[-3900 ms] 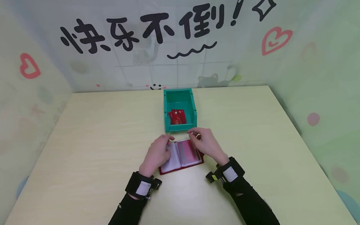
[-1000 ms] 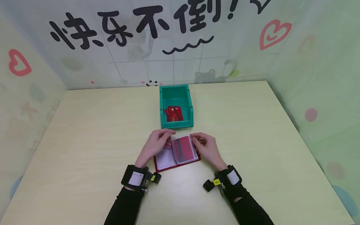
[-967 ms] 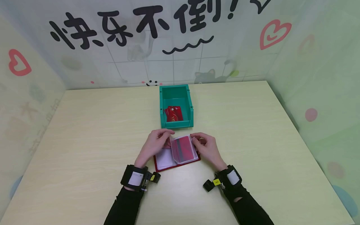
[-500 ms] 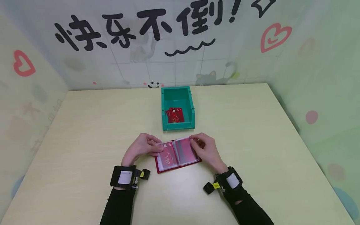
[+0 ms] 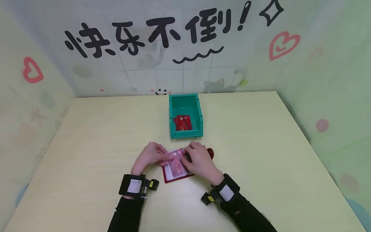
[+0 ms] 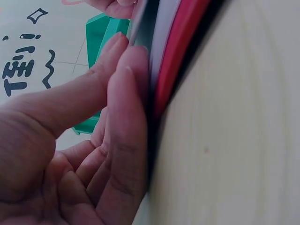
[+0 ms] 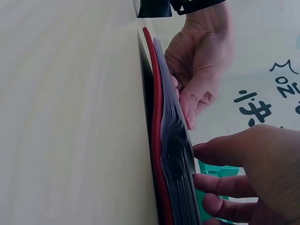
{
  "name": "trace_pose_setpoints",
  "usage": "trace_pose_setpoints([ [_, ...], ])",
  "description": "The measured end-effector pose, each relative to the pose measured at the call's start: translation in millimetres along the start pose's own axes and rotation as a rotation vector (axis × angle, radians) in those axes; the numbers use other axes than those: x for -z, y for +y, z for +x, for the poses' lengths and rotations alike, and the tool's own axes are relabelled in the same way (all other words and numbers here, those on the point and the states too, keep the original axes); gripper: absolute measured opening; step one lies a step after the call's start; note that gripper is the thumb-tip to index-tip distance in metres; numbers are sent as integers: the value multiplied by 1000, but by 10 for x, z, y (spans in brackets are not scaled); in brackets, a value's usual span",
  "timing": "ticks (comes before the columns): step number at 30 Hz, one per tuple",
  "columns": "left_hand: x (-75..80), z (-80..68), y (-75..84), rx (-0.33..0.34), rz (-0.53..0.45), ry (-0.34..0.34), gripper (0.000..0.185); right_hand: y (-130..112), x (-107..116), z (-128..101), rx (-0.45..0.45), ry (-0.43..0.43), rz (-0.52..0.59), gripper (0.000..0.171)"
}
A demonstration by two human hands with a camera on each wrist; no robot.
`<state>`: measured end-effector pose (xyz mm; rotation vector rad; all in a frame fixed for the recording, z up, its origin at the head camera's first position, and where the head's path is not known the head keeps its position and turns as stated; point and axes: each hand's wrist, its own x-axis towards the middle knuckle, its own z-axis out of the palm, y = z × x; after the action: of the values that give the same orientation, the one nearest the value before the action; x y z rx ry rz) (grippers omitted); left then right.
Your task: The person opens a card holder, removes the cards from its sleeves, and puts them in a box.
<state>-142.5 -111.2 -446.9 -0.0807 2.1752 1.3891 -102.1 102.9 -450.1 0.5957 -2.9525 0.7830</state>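
The red card holder lies open on the pale wooden table, just in front of the green bin and apart from it. The left hand rests at the holder's left edge; the left wrist view shows its thumb and forefinger pressed against the stacked sleeves, pinching the page edge. The right hand lies flat-curled over the right half of the holder, fingertips on the upper part of the sleeve that carries the red VIP card. Whether those fingertips already nip the card's edge cannot be told from these views.

Procedure, as judged from the present posture:
- Keep the left-hand pinch firm on the sleeve stack — the right wrist view shows many thin leaves fanned above the red cover, and loose leaves would flip shut.
- Slide the card along the pocket's open direction, not upward; a lift bends the clear sleeve and jams the card.
- Hold the cover flat on the table so the holder does not skate toward the bin.

Count:
- Card holders: one.
- Bins: one.
- Cards exposed in the holder: one — further pockets are covered by the right hand.
- Red cards in the bin: an overlapping pile; at least two edges show, and the exact number cannot be resolved.
- Hands: two, each with a black wrist band.
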Motion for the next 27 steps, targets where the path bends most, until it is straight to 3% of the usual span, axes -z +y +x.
trace_pose_setpoints([
  [7,-18,8,-9,8,18,9,27,10,-62,4,-62,-12,78,26],
  [13,-14,13,-4,1,24,27,27,40,-129,-14,-57,18,108,34],
  [27,13,21,-27,-7,-19,8,26,106,-141,-49,-128,74,194,21],
])
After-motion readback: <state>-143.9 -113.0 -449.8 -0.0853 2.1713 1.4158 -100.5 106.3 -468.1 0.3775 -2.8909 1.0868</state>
